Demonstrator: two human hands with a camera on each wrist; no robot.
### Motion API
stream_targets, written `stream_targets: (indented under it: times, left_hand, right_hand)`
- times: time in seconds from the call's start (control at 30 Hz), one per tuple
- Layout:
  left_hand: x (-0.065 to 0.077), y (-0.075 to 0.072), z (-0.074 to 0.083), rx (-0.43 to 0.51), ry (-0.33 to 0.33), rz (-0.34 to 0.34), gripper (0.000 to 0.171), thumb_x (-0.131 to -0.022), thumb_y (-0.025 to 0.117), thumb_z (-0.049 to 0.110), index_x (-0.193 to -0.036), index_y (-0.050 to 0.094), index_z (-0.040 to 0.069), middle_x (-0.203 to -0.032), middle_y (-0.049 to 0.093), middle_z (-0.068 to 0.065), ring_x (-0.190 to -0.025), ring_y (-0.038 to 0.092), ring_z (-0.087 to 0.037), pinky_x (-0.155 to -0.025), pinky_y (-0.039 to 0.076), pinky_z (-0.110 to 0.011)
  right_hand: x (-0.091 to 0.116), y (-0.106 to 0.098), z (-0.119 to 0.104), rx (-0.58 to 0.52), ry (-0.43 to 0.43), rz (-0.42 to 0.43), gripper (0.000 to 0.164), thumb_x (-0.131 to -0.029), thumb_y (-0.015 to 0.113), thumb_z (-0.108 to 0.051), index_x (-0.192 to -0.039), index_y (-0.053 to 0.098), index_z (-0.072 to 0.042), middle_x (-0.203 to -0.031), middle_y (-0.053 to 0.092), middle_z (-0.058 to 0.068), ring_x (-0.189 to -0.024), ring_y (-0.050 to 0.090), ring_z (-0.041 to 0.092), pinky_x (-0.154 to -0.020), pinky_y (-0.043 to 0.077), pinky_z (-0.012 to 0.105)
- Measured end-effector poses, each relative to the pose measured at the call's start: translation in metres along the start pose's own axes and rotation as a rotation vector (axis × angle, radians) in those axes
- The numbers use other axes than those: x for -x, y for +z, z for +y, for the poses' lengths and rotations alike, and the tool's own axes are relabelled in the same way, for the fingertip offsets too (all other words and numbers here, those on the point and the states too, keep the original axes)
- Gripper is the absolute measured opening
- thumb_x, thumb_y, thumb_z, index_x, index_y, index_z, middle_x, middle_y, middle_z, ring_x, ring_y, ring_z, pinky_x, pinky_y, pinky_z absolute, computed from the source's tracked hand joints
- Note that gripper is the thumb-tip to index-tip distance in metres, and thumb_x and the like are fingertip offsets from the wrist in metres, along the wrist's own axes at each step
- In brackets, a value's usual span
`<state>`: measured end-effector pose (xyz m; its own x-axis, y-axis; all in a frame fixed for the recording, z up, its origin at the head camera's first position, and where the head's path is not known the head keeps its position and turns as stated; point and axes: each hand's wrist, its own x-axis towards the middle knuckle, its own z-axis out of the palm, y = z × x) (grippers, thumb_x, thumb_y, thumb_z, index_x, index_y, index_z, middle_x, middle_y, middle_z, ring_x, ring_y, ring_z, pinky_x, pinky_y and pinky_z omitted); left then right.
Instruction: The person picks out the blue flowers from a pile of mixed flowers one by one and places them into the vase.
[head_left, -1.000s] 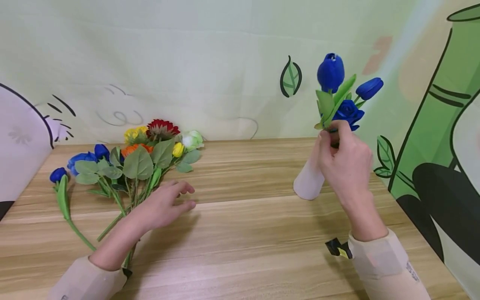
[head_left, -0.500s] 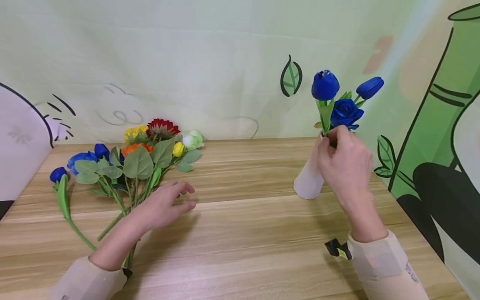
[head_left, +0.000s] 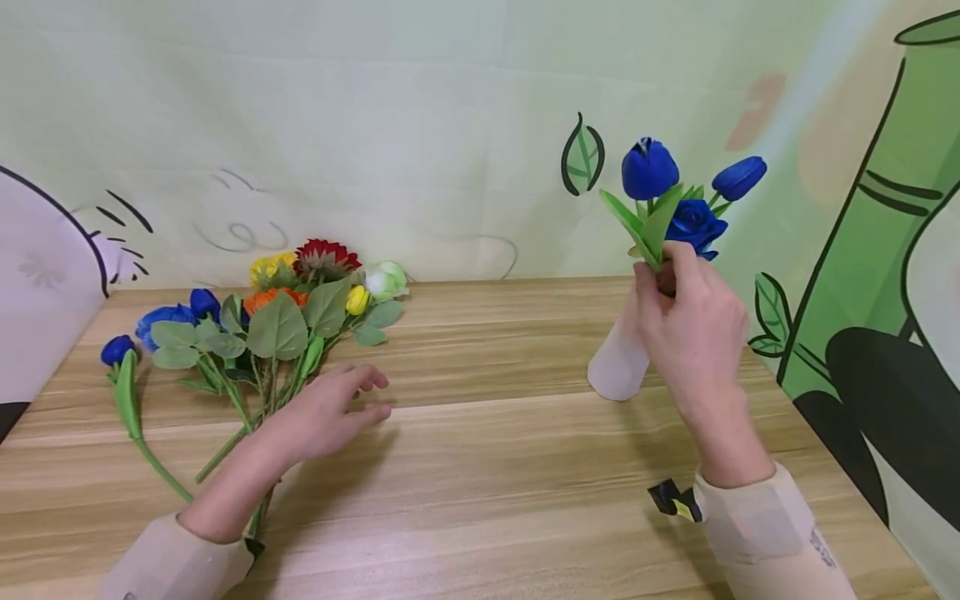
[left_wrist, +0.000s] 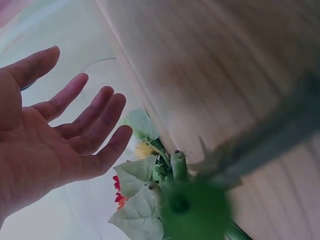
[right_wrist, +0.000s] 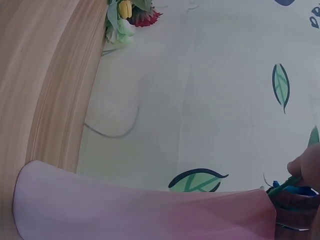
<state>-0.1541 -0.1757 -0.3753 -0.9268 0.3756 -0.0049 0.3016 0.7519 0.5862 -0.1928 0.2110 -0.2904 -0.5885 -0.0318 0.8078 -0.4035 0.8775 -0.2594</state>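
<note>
A pale vase (head_left: 618,362), pinkish toward its mouth, stands upright on the right of the table. At its mouth my right hand (head_left: 693,321) pinches the green stem of a blue tulip (head_left: 649,169), whose leaves spread above my fingers. A blue rose (head_left: 693,222) and a second blue tulip (head_left: 739,177) rise behind that hand. In the right wrist view the pinched stem (right_wrist: 285,186) enters at the vase's rim. My left hand (head_left: 330,412) hovers with relaxed fingers over the stems of a flower pile; its palm (left_wrist: 45,145) holds nothing in the left wrist view.
Under and beyond my left hand lie red, yellow, orange, white and blue flowers with broad leaves (head_left: 277,327). A single blue tulip (head_left: 116,350) lies apart at the far left. A printed cloth (head_left: 450,150) hangs behind the wooden table (head_left: 487,467).
The blue tulip in my right hand has come down toward the vase and shifted slightly left, its leaves turning and spreading. My left hand has stayed in place.
</note>
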Motion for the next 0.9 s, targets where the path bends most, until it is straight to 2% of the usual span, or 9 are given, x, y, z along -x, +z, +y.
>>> stream_targets:
  times: [0.07, 0.23, 0.5, 0.67, 0.77, 0.9]
  left_hand:
    - [0.000, 0.000, 0.000, 0.000, -0.001, -0.001, 0.033, -0.101, 0.068, 0.024, -0.126, 0.064, 0.003, -0.124, 0.063, -0.022, -0.116, 0.059, -0.040, -0.093, 0.050, -0.056]
    - [0.000, 0.000, -0.001, -0.001, 0.004, -0.004, 0.033, -0.101, 0.068, 0.024, -0.126, 0.064, 0.003, -0.124, 0.063, -0.022, -0.116, 0.059, -0.040, -0.093, 0.050, -0.056]
    - [0.000, -0.001, -0.001, -0.008, 0.008, -0.004, 0.032, -0.101, 0.068, 0.023, -0.126, 0.064, 0.003, -0.123, 0.063, -0.022, -0.116, 0.059, -0.040, -0.093, 0.049, -0.056]
    - [0.000, -0.001, 0.000, 0.005, -0.004, -0.019, 0.034, -0.101, 0.067, 0.024, -0.127, 0.063, 0.003, -0.125, 0.063, -0.022, -0.117, 0.058, -0.041, -0.094, 0.049, -0.057]
    - [0.000, -0.001, 0.000, 0.005, -0.004, -0.021, 0.034, -0.101, 0.067, 0.024, -0.127, 0.063, 0.003, -0.125, 0.063, -0.022, -0.117, 0.058, -0.041, -0.094, 0.049, -0.057]
    - [0.001, -0.002, 0.000, -0.006, 0.000, -0.014, 0.033, -0.101, 0.067, 0.024, -0.126, 0.064, 0.003, -0.124, 0.063, -0.022, -0.116, 0.059, -0.040, -0.094, 0.049, -0.057]
  right_hand:
    - [0.000, -0.001, -0.001, -0.005, 0.003, 0.002, 0.022, -0.103, 0.065, -0.018, -0.108, 0.066, 0.003, -0.082, 0.066, 0.017, -0.068, 0.064, 0.034, -0.057, 0.050, 0.048]
    - [0.001, -0.004, 0.000, 0.010, 0.029, -0.013, 0.019, -0.099, 0.069, -0.012, -0.096, 0.067, 0.006, -0.082, 0.065, 0.019, -0.069, 0.062, 0.036, -0.058, 0.048, 0.049]
    - [0.000, -0.006, 0.008, 0.107, 0.012, -0.055, 0.027, -0.094, 0.070, -0.012, -0.076, 0.064, 0.006, -0.067, 0.060, 0.020, -0.064, 0.054, 0.040, -0.059, 0.042, 0.053]
    - [0.004, -0.008, 0.009, 0.047, 0.078, -0.067, 0.030, -0.096, 0.071, -0.023, -0.088, 0.067, 0.006, -0.078, 0.067, 0.020, -0.069, 0.062, 0.039, -0.061, 0.047, 0.052]
    - [0.003, -0.009, 0.009, -0.022, 0.086, -0.017, 0.033, -0.095, 0.073, -0.026, -0.098, 0.068, 0.007, -0.085, 0.072, 0.019, -0.070, 0.068, 0.034, -0.061, 0.049, 0.044]
    - [0.000, -0.009, 0.008, -0.071, 0.050, 0.056, 0.028, -0.096, 0.074, -0.020, -0.098, 0.068, 0.007, -0.084, 0.072, 0.018, -0.068, 0.069, 0.032, -0.062, 0.048, 0.039]
